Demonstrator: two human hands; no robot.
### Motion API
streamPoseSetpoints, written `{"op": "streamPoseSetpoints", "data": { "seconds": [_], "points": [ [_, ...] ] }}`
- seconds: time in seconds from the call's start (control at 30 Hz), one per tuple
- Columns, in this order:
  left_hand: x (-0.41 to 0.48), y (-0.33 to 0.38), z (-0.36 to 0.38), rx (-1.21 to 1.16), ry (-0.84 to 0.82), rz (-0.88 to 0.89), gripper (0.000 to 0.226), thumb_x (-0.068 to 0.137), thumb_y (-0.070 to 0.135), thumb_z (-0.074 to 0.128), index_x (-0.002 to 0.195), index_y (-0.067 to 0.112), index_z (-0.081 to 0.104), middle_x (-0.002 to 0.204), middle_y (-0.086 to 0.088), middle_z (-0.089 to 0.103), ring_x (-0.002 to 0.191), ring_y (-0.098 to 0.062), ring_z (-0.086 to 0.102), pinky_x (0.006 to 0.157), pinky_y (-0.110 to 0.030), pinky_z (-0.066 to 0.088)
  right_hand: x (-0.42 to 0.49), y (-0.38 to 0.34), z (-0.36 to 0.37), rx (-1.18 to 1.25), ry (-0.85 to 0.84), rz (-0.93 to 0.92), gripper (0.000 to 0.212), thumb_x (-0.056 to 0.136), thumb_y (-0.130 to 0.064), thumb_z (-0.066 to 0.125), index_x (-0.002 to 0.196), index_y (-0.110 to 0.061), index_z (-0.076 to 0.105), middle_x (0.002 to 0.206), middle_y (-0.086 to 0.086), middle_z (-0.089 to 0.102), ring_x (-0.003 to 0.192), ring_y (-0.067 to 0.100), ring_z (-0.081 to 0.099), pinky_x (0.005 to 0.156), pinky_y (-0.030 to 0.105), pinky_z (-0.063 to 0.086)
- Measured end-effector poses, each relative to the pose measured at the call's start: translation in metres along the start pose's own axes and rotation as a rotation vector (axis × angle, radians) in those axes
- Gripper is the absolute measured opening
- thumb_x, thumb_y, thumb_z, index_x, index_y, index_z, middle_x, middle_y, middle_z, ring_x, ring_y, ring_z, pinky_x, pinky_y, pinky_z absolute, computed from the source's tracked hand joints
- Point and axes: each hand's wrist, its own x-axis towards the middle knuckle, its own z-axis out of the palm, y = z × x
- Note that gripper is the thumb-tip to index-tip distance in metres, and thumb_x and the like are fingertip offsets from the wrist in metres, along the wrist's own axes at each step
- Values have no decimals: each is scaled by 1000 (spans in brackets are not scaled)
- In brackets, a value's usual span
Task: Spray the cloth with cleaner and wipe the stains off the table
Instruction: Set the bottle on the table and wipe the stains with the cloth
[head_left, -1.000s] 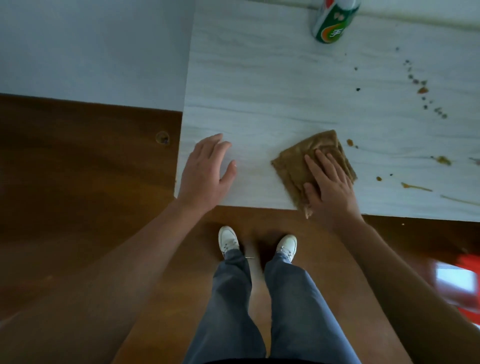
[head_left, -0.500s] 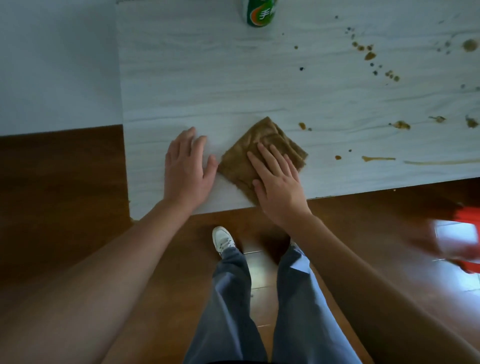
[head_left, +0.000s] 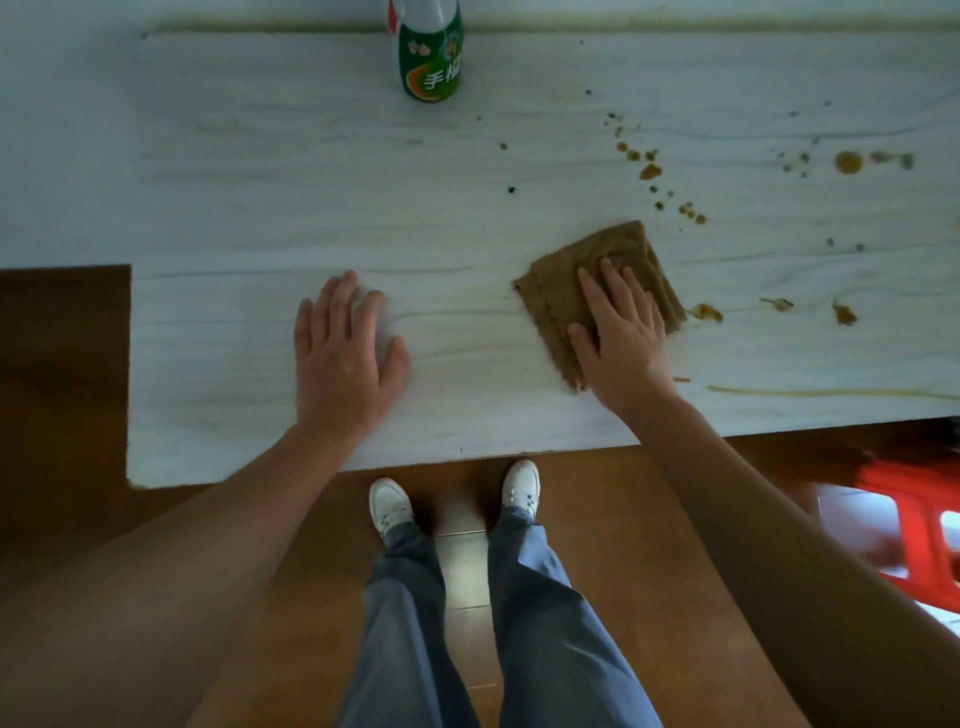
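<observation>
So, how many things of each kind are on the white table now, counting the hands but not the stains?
green bottle: 1
brown cloth: 1
hands: 2, the left hand flat on the table, the right hand pressing on the brown cloth
Total: 4
</observation>
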Motion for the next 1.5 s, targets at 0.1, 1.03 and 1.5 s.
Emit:
{"op": "streamPoseSetpoints", "data": {
  "seconds": [0.1, 1.03, 1.5],
  "points": [
    [0, -2, 2, -5, -10, -18, 54, 98, 40, 48, 144, 11, 51, 161, -15, 38, 154, -33, 28, 128, -52, 16, 15, -3, -3, 6, -6, -25, 61, 105, -38, 39, 161, -27, 17, 170, -1, 8, 156, 22, -1, 127, 45, 1],
    [2, -11, 19, 4, 58, -13, 52, 97, 37, 48, 142, 12, 53, 163, -13, 38, 155, -30, 29, 127, -53, 22, 273, -142, -49, 627, 105, -185, 66, 79, -43, 78, 136, -19, 56, 126, -8, 67, 98, 6, 67, 85, 23, 54],
    [1, -13, 19, 25, 18, -19, 54, 97, 40, 46, 144, 14, 49, 165, -12, 34, 157, -28, 25, 128, -51, 19, 196, -104, -43, 502, 38, -371, 49, 95, -34, 63, 141, -19, 55, 140, -4, 58, 129, 13, 53, 108, 43, 47]
  ]
}}
